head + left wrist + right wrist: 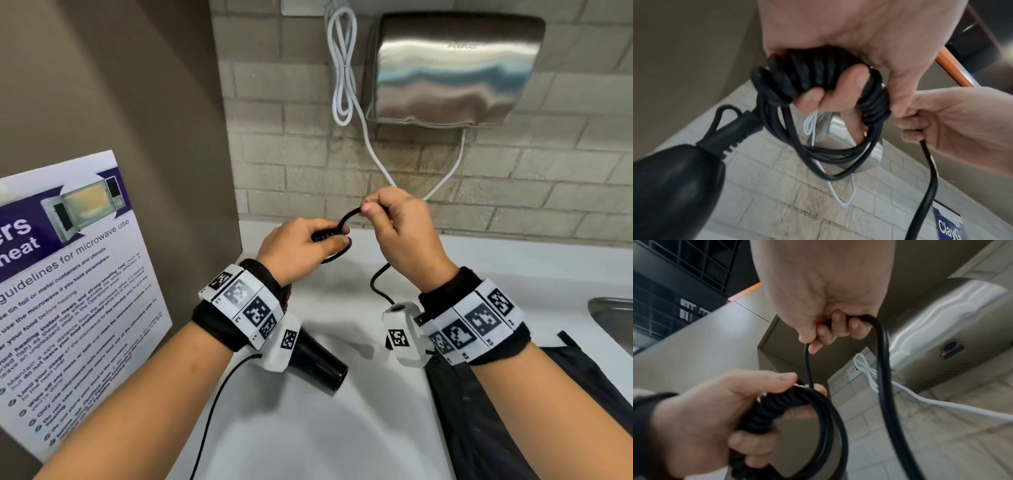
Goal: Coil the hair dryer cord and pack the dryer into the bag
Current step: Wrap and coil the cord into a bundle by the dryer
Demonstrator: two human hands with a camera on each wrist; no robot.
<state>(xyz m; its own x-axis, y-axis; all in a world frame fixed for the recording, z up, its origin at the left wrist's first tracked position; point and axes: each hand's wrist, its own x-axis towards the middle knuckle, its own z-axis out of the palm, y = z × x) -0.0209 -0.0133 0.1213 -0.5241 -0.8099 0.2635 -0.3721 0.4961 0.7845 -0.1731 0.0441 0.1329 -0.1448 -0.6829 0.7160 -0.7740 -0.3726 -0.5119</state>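
Note:
My left hand [329,240] grips a tight bundle of black cord loops [818,76], and more loops hang below its fingers. My right hand [370,209] pinches the loose cord [882,353] just right of and above the bundle, arching it over toward the left hand. From there the cord [376,284] drops down behind my right wrist. The black hair dryer [318,363] pokes out from under my left wrist, its handle end [674,186] leading into the bundle. A black bag [479,411] lies on the counter under my right forearm.
A white counter [308,428] runs below both hands. A steel hand dryer [452,68] with a white cable [342,68] hangs on the brick wall behind. A microwave poster [68,274] covers the left panel. A sink rim [613,318] shows at the right.

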